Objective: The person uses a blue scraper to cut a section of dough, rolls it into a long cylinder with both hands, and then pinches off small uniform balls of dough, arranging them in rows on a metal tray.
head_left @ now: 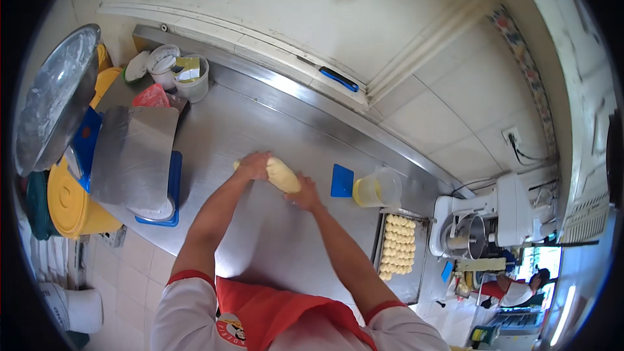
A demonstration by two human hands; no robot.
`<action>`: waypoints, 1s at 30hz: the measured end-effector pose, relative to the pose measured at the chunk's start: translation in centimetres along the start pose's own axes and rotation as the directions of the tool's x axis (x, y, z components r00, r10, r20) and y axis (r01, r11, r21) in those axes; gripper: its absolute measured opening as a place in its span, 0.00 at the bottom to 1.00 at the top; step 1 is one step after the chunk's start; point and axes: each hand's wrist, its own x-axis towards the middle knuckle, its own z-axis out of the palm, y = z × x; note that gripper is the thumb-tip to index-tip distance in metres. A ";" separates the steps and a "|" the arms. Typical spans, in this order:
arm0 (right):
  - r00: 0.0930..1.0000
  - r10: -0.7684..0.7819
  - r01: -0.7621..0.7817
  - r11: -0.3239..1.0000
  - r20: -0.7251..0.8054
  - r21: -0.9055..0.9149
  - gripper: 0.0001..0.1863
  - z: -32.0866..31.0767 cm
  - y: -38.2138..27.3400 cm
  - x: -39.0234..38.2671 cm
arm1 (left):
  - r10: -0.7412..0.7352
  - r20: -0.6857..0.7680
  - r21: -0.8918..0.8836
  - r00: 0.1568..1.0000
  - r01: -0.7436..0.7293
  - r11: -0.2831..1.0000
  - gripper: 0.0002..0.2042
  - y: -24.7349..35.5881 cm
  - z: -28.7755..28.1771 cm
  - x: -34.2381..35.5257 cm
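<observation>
A pale yellow log of dough (282, 175) lies at a slant on the steel worktable (260, 117) in front of me. My left hand (255, 165) is wrapped over its left part, and a bit of dough shows beyond the fingers. At the other end, my right hand (304, 194) grips the dough, its fingers partly hidden. To the right of it lie a blue scraper (342, 181) and a clear plastic jug (379, 188) with something yellow inside. A baking tray (416, 289) at the table's right holds rows of small dough pieces (397, 247).
Left stand plastic tubs (193, 81), a metal sheet (133, 156), a large steel bowl (58, 97) and a yellow bin (75, 201). A blue-handled knife (338, 79) rests on the back ledge. Right are a stand mixer (507, 211) and, farther off, another person (517, 291).
</observation>
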 end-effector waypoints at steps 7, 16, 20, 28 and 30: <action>0.974 -0.205 0.121 0.837 0.100 0.533 0.24 -3.8 7.4 -14.0 | 0.251 0.027 -0.254 0.968 -0.236 0.938 0.34 2.9 -3.2 -15.6; 0.988 0.151 -0.147 0.981 0.023 -0.129 0.28 2.4 20.6 -33.5 | -0.279 -0.156 0.145 0.947 0.302 0.942 0.29 -5.3 11.4 -24.3; 0.884 0.027 0.009 0.997 -0.467 0.076 0.26 -4.0 19.5 -30.8 | -0.293 -0.341 0.260 0.893 0.389 0.884 0.34 6.1 11.9 -26.3; 0.891 0.005 0.012 0.999 -0.455 0.034 0.20 -17.2 20.5 -6.7 | -0.194 -0.317 0.011 0.929 0.208 0.978 0.30 11.3 16.1 -25.3; 0.980 0.063 -0.087 0.989 -0.189 -0.120 0.21 -16.2 23.5 -2.7 | -0.202 -0.330 -0.043 0.922 0.199 0.979 0.30 11.4 17.1 -24.9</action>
